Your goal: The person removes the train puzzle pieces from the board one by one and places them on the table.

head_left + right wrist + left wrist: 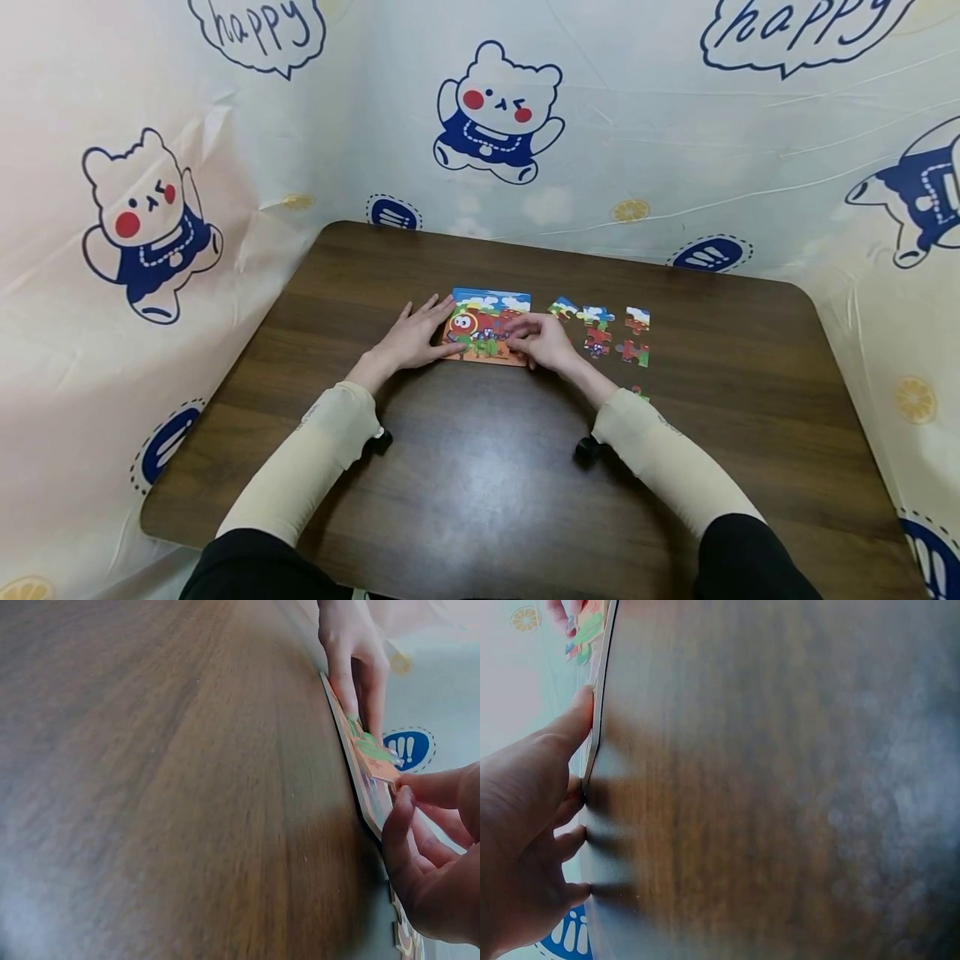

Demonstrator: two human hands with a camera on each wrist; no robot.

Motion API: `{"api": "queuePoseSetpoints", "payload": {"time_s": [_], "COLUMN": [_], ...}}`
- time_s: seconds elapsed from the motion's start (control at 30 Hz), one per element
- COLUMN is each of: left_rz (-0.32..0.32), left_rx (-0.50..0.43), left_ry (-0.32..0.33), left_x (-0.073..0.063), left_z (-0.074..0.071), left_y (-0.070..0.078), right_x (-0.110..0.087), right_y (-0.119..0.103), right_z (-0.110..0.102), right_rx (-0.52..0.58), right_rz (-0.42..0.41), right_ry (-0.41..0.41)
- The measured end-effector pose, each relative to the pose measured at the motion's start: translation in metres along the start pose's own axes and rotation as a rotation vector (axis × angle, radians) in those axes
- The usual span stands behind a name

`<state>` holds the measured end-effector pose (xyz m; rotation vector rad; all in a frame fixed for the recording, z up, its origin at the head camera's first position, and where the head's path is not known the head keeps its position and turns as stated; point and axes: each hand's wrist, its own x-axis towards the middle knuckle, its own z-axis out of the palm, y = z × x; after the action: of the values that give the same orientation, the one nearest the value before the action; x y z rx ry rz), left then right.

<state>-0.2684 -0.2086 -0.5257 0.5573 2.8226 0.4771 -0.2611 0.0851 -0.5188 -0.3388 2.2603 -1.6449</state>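
Observation:
A picture jigsaw board with a red cartoon creature, blue sky and orange ground lies flat on the table. My left hand rests on its left side with fingers spread; the thumb presses the lower part of the picture. Over the board's right side, my right hand pinches a jigsaw piece between thumb and forefinger. In the right wrist view that orange piece is tilted, its near edge raised off the board. Part of the picture is hidden beneath the right hand.
Several loose jigsaw pieces lie right of the board, one piece partly hidden by the right forearm. The brown wooden table is bordered by a printed cloth at the back and sides.

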Motion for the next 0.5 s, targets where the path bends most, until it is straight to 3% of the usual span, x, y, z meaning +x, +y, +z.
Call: {"api": "queuePoseSetpoints", "payload": {"time_s": [0.5], "left_rz": [-0.001], "left_rx": [-0.007], "left_ry": [0.004], "left_x": [0.000], "left_z": [0.000], "left_y": [0.001], "right_x": [-0.027], "right_y": [0.007], "right_z": [-0.031], "right_rx": [0.102], "right_rz": [0.084], "right_ry": [-0.012]}}
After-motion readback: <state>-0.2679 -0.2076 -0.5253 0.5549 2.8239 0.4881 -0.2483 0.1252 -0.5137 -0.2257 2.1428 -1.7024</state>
